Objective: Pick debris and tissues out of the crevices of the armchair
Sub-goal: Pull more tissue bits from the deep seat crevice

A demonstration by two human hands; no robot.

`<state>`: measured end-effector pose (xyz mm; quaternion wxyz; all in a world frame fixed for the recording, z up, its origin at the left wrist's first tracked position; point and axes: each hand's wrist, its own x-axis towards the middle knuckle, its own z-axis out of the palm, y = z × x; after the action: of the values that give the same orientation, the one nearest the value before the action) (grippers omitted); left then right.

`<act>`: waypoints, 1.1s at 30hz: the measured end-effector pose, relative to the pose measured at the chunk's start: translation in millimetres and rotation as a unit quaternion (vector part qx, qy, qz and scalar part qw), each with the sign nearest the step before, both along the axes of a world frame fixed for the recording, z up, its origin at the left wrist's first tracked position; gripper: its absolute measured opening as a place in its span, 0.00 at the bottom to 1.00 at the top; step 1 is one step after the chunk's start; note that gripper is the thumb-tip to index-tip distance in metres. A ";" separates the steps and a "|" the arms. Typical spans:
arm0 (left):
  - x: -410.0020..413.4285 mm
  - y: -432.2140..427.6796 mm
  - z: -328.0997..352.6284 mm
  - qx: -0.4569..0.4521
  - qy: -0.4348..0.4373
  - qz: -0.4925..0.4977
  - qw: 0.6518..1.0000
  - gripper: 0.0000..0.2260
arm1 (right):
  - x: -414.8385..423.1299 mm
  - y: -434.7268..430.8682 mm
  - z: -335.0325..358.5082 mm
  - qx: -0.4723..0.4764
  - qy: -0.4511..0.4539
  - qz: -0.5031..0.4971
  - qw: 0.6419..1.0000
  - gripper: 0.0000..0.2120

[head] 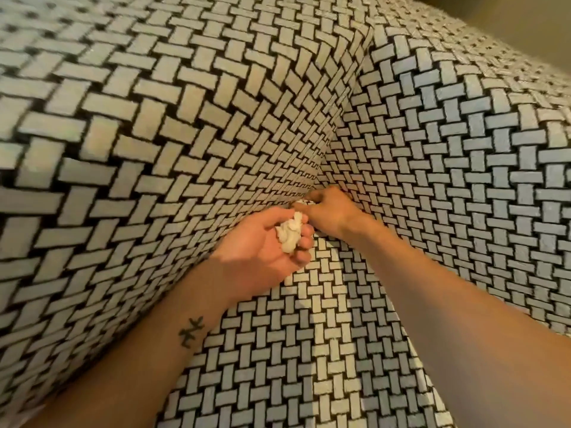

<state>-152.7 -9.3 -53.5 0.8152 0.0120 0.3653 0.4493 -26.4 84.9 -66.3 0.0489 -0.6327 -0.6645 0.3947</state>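
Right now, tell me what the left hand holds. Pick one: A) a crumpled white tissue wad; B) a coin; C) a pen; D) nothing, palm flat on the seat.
A: the left hand lies palm up with a crumpled white tissue wad cupped in its curled fingers, while the right hand reaches into the armchair crevice just beyond it.

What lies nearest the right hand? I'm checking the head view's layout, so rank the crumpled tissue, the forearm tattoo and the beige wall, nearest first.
From the right hand:
1. Crumpled tissue, just left of it, in the left hand.
2. Forearm tattoo, lower left.
3. Beige wall, top right corner.
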 end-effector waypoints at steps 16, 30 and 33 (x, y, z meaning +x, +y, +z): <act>24.2 -37.5 -9.7 0.066 -0.077 0.208 0.973 0.07 | 12.4 13.3 -21.7 -0.024 0.096 -0.007 0.995 0.17; 17.3 -70.3 -8.1 0.050 -0.035 0.289 0.955 0.16 | 11.2 -12.1 -22.9 0.067 0.198 -0.052 0.976 0.06; 26.2 -64.3 -13.0 0.039 -0.023 0.297 0.954 0.16 | 10.9 -8.3 -26.6 0.095 0.143 -0.024 0.985 0.08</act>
<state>-126.4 -73.6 -66.5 0.6517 -0.0759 0.3163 0.6852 -15.5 76.5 -92.9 0.2127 -0.5783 -0.6697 0.4146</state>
